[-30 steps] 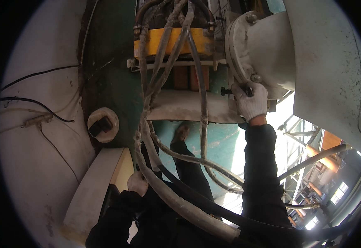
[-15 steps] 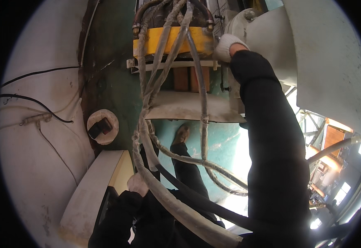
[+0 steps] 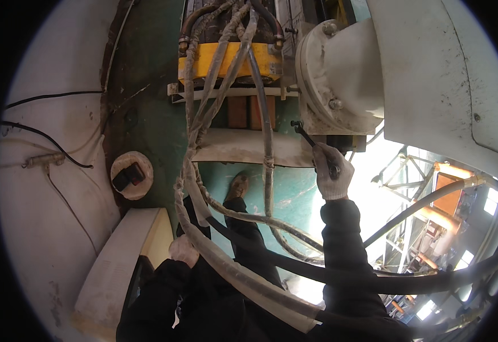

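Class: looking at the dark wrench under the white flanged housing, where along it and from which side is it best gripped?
Grip the wrench at its lower free end, from below, as the right hand does. Its upper end sits at a fitting beside the flanged housing, leaving only the slanted lower handle clear.

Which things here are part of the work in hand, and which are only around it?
In the work: right hand gripping a dark wrench at the white flange; left hand on the hose bundle.
Only around: yellow block, round wall box, black cable.
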### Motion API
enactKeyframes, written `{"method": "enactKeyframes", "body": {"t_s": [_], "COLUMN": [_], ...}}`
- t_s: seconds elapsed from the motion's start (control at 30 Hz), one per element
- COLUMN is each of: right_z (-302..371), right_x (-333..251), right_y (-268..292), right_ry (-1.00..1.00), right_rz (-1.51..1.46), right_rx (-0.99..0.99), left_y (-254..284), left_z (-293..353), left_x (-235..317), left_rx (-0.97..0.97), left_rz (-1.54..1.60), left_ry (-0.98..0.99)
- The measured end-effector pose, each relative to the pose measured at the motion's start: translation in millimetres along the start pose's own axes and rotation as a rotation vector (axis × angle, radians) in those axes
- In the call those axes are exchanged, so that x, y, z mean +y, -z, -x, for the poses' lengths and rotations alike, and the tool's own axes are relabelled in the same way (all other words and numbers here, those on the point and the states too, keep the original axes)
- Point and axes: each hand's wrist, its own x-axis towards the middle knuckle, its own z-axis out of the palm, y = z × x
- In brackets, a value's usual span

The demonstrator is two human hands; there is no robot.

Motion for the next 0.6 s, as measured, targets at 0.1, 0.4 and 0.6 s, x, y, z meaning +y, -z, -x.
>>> {"method": "enactKeyframes", "body": {"t_s": [0.1, 0.4, 0.6], "right_z": [-5, -5, -6], "right_x": [4, 1, 6], "right_y": [1, 1, -7], "right_ry": [-0.014, 0.045, 0.019], "right_rz": [0.01, 0.074, 0.075], "right_rx": [-0.024, -0.061, -0.029], "left_y": [0, 24, 20], "left_z": [4, -1, -3], "left_x": [-2, 10, 6], "left_rx": [0.092, -0.082, -0.081], "left_rz": [0.221, -0.052, -0.06], "left_ry": [0.002, -0.03, -0.041]}}
